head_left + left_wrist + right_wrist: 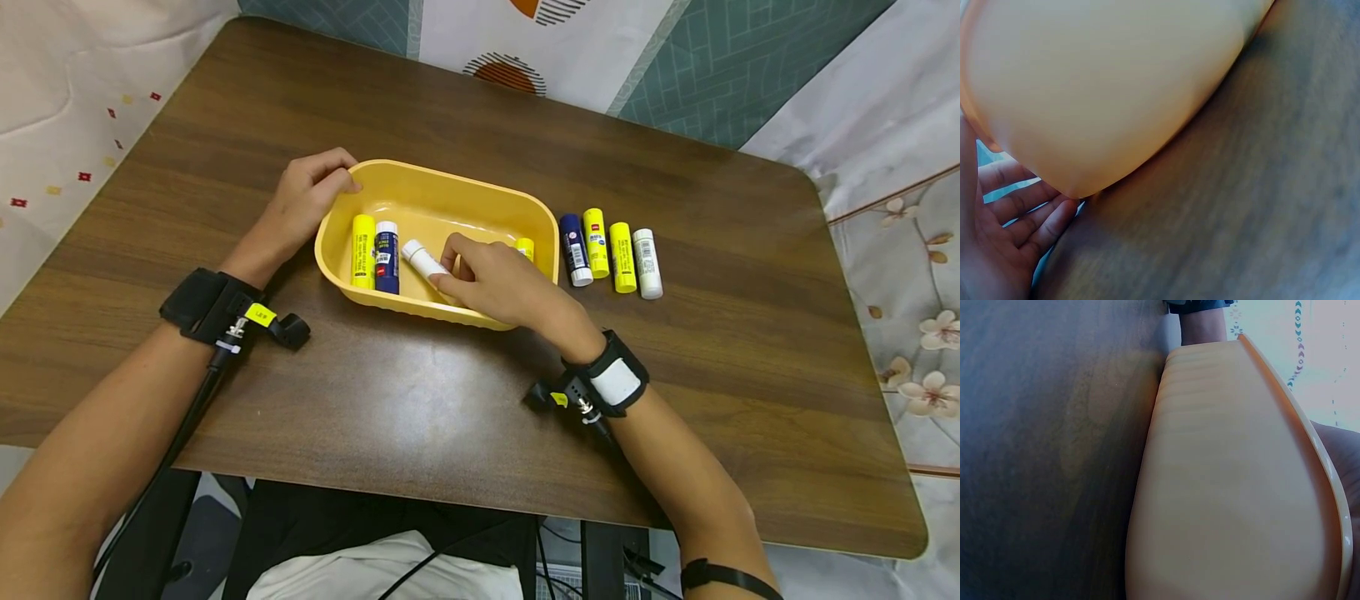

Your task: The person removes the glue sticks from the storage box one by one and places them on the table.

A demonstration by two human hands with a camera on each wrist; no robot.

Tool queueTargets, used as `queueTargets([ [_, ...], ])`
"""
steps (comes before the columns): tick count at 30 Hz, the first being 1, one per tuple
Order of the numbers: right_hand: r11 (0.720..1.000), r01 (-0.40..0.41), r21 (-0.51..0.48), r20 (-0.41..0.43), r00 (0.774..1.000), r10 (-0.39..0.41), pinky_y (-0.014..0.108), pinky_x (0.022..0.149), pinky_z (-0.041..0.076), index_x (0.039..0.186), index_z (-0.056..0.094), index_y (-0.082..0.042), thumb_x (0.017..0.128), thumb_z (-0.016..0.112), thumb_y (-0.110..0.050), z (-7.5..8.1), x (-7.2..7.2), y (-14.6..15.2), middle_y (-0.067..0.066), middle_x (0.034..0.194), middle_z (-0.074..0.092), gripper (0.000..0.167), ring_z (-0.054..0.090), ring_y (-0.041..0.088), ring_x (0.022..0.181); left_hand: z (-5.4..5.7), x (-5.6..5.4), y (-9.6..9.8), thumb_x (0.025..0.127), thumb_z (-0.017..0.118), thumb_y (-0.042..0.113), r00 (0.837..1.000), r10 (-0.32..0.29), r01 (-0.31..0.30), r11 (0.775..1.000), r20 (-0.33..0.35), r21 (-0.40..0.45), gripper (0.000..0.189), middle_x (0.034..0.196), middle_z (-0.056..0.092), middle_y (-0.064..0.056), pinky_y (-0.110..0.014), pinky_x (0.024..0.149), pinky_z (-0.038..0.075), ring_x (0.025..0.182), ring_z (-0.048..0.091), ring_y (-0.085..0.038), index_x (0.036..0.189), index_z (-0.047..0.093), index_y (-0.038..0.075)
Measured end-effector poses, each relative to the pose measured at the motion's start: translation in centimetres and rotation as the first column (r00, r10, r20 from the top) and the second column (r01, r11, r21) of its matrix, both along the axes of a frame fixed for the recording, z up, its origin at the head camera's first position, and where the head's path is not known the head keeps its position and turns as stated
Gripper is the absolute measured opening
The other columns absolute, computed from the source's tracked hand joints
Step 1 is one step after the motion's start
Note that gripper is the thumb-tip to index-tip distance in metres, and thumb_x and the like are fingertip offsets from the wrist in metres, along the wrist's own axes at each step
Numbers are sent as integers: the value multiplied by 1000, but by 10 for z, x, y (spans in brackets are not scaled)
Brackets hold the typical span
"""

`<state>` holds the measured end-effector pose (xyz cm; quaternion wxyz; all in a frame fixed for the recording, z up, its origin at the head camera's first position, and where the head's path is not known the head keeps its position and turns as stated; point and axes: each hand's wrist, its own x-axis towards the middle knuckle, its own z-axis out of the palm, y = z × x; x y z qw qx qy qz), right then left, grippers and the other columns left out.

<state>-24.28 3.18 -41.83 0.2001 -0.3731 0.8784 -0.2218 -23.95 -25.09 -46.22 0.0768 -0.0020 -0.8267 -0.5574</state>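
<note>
A yellow plastic tray [442, 177] stands on the table. My left hand [311, 193] holds its far-left corner, the thumb at the rim; in the left wrist view, the other fingers [1019, 203] lie against the outer wall. Inside the tray, my right hand [498, 279] grips a white glue stick [422, 257] that lies tilted. Left of it, a yellow glue stick [363, 250] and a blue, white-capped glue stick [387, 260] lie side by side. Another yellow stick [525, 247] shows at the tray's right end, partly hidden by my right hand.
Right of the tray, a row on the brown table [720, 350] holds a blue glue stick [574, 250], a yellow one [596, 242], a second yellow one [622, 258] and a white one [647, 263]. Patterned cloth [682, 83] hangs behind the table.
</note>
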Motion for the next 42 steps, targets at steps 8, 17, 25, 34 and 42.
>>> queueTargets([
  [8,1000,0,3,0,1000,0,28,58,37,113,58,-15,100,61,-39,-2,0,1,3,80,59,28,53,19,66,-1,0,1,101,48,21,1000,-9,9,1000,-1,8,28,100,60,-9,-23,69,46,83,56,-23,109,67,2],
  [17,1000,-1,-2,7,1000,1,29,57,37,113,58,-15,100,61,-39,-3,-1,2,3,79,59,28,53,20,65,-2,0,2,100,49,20,1000,-3,3,1000,6,24,26,100,60,-8,-23,70,46,84,56,-23,107,67,3],
  [25,1000,-2,7,7,1000,2,28,58,37,114,58,-15,100,60,-40,-3,-2,1,3,80,59,29,53,20,67,-1,0,2,100,48,20,1000,0,-1,1000,13,29,26,101,60,-8,-23,72,47,85,56,-22,107,67,3],
  [34,1000,3,12,17,1000,-3,28,58,38,114,57,-16,100,60,-41,-3,-4,1,3,81,59,29,53,20,66,0,-1,2,100,48,20,1000,-4,4,999,6,50,25,100,60,-8,-25,72,47,85,56,-23,104,67,5],
  [42,1000,-6,-2,13,1000,6,29,57,38,113,57,-15,100,60,-41,-3,-5,0,3,80,60,29,53,20,65,2,-3,2,99,48,18,1000,2,-2,998,-3,66,24,98,60,-8,-26,72,46,85,56,-22,101,68,5],
])
